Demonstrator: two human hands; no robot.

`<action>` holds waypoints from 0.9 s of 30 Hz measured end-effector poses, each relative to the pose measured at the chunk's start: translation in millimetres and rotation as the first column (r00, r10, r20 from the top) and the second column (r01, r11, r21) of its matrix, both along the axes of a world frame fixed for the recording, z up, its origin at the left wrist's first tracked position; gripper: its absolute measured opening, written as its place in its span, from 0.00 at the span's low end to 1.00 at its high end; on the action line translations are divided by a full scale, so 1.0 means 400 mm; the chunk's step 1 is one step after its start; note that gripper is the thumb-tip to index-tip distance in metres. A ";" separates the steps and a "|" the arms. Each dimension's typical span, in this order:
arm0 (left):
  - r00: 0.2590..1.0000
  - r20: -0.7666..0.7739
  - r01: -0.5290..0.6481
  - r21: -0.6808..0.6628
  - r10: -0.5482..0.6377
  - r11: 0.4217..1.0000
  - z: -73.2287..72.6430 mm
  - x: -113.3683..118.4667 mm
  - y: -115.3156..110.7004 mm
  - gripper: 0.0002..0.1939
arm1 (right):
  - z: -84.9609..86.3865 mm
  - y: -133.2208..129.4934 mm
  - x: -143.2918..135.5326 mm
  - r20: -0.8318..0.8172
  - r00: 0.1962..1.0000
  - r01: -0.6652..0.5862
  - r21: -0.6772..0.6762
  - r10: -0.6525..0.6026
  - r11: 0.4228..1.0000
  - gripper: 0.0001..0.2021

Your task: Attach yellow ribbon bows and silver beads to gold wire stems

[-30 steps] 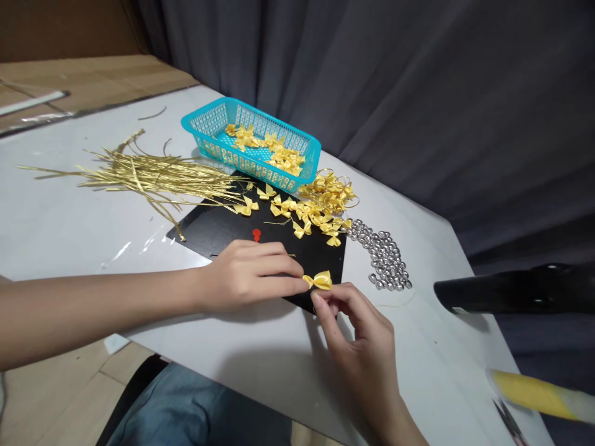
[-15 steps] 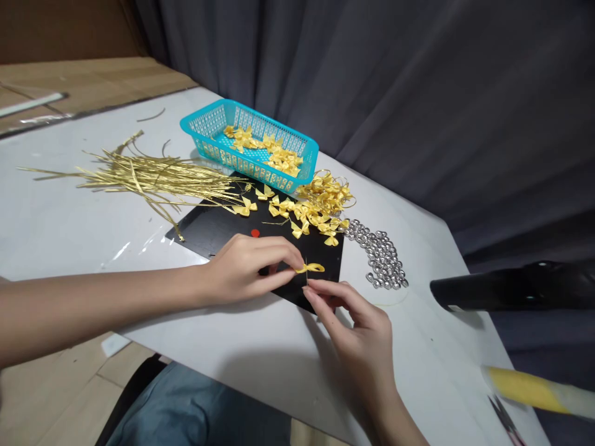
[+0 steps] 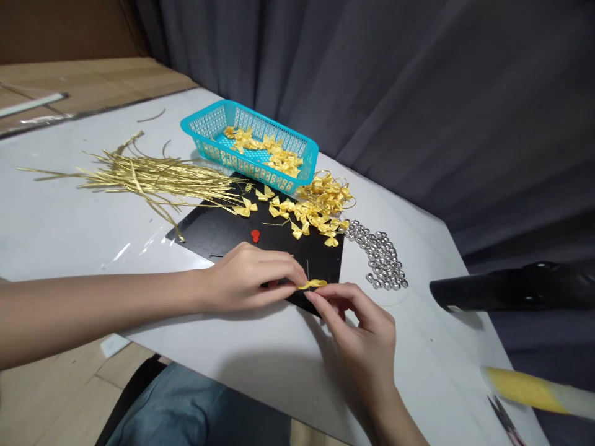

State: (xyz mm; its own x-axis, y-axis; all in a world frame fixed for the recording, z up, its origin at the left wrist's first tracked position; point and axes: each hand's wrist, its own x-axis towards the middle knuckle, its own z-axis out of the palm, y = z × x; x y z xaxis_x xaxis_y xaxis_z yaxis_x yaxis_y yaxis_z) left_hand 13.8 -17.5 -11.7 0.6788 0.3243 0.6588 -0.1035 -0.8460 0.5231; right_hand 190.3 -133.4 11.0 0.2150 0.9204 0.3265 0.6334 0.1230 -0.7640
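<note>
Gold cords [image 3: 153,176], too many to count, overlap the black mat [image 3: 204,232] beside open bench [image 3: 69,235]. One blue basket [image 3: 251,170] stands behind. The left hand's [image 3: 251,279] fingers pinch one yellow bow [image 3: 318,283] over the mat's near corner; the right hand's [image 3: 365,328], closed, grip one needle [image 3: 307,267]. Silver beads [image 3: 387,257] and one black tube [image 3: 502,288] limit the right.

1. Two bare hands showed: one left hand [image 3: 248,277], one right hand [image 3: 365,331].
2. They held one yellow ribbon bow [image 3: 318,284] and one thin needle-like piece [image 3: 307,267].
3. There was one turquoise plastic basket [image 3: 310,170], one black mat [image 3: 218,226] and one red piece [image 3: 255,236].
4. Loose bows [image 3: 301,229] on the mat numbered at least six, overlapping past exact count.
5. Silver beads [image 3: 388,266] and gold cords [image 3: 158,176] each ran to dozens.
6. Scissors [image 3: 504,419] came to one pair.
</note>
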 end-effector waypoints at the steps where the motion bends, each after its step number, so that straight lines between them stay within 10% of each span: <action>1: 1.000 -0.001 0.003 0.008 -0.003 1.000 0.001 0.000 0.000 0.05 | 0.002 0.001 0.000 -0.021 1.000 0.019 0.002 -0.019 1.000 0.04; 5: 1.000 -0.006 0.003 0.060 -0.003 0.998 0.001 0.002 -0.001 0.05 | 0.017 0.012 0.008 -0.137 0.988 0.072 -0.022 -0.075 0.997 0.03; 13: 0.998 -0.067 0.016 0.090 -0.010 0.996 -0.009 0.002 -0.005 0.05 | 0.012 0.026 0.019 -0.429 0.900 -0.203 -0.264 0.074 0.943 0.06; 21: 0.977 -0.174 0.138 0.094 -0.120 0.986 -0.012 -0.001 -0.003 0.10 | -0.004 0.033 0.024 -0.549 0.834 -0.135 -0.299 -0.055 0.945 0.11; 27: 0.939 -0.268 0.247 0.089 -0.216 0.965 -0.008 -0.004 -0.009 0.12 | 0.013 0.053 0.089 -0.723 0.645 0.152 -0.197 -0.248 0.969 0.16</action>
State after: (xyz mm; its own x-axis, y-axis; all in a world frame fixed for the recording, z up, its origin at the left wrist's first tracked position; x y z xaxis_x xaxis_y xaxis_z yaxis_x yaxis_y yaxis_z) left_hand 12.3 -21.2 -14.8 0.8754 0.0677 0.4787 -0.1808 -0.8725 0.4539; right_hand 225.9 -112.2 16.4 0.5233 0.8436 -0.1204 -0.1449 -0.0512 -0.9881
